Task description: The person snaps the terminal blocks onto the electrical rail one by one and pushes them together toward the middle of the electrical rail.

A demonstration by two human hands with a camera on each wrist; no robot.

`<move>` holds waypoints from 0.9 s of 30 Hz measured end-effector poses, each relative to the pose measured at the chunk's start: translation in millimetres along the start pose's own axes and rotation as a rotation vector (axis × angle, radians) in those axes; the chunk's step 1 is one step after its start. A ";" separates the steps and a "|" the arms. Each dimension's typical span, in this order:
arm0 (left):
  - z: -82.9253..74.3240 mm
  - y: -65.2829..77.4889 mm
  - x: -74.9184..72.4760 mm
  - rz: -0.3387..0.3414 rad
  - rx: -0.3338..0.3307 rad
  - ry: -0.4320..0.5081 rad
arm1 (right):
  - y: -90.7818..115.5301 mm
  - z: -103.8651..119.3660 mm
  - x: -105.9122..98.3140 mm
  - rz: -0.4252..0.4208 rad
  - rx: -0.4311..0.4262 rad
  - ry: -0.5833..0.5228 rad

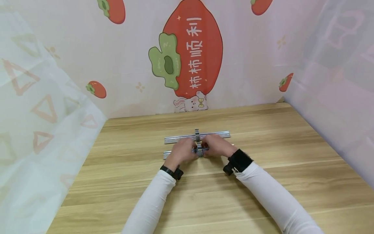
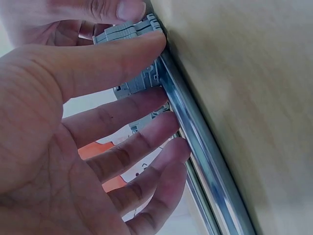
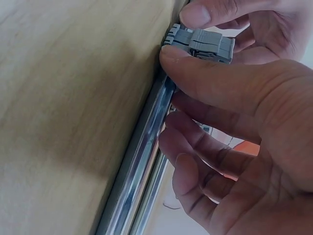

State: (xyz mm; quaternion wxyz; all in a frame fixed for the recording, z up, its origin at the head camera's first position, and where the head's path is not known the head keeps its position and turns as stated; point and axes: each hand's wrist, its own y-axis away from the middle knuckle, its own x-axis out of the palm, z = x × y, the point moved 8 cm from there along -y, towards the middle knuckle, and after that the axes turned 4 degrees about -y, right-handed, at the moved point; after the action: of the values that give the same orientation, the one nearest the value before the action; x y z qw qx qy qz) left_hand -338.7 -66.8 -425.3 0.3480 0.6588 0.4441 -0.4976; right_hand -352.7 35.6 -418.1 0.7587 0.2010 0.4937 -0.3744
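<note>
A small group of grey terminal blocks (image 1: 200,149) sits on the nearer metal DIN rail (image 1: 167,154), between both hands. From the left side, my left hand (image 1: 184,149) pinches the blocks with thumb and forefinger; its other fingers reach along the rail in the left wrist view. My right hand (image 1: 215,145) pinches the same blocks from the right, thumb on the front by the rail (image 3: 142,152) and other fingers bent behind. The hands cover much of the rail's middle. In the right wrist view the blocks (image 3: 205,43) show between the two thumbs.
Just behind lies a second DIN rail (image 1: 178,139), roughly parallel, bearing another group of terminal blocks (image 1: 197,134). Both rails are on a wood-grain table (image 1: 204,201). A printed white cloth (image 1: 131,58) hangs behind the table, with pale sheets on both sides.
</note>
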 end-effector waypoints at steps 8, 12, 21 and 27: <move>-3.3 -1.3 0.1 -0.012 -0.016 -0.011 | -1.5 -1.3 2.6 -0.015 0.010 0.005; -5.0 -1.3 0.1 -0.015 -0.021 -0.002 | -1.5 -1.7 4.2 -0.017 0.018 0.000; -6.3 -2.1 1.4 -0.029 -0.036 -0.009 | -2.0 -3.7 6.7 -0.026 0.056 -0.016; -5.7 -2.7 2.1 -0.033 -0.058 -0.006 | -1.7 -4.9 6.9 -0.026 0.086 -0.024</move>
State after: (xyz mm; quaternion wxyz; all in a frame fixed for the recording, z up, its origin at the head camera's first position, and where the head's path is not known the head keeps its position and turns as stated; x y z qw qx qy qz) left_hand -338.9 -60.2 -425.9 0.3600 0.6395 0.4684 -0.4920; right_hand -355.3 35.2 -426.3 0.7503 0.2224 0.4707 -0.4075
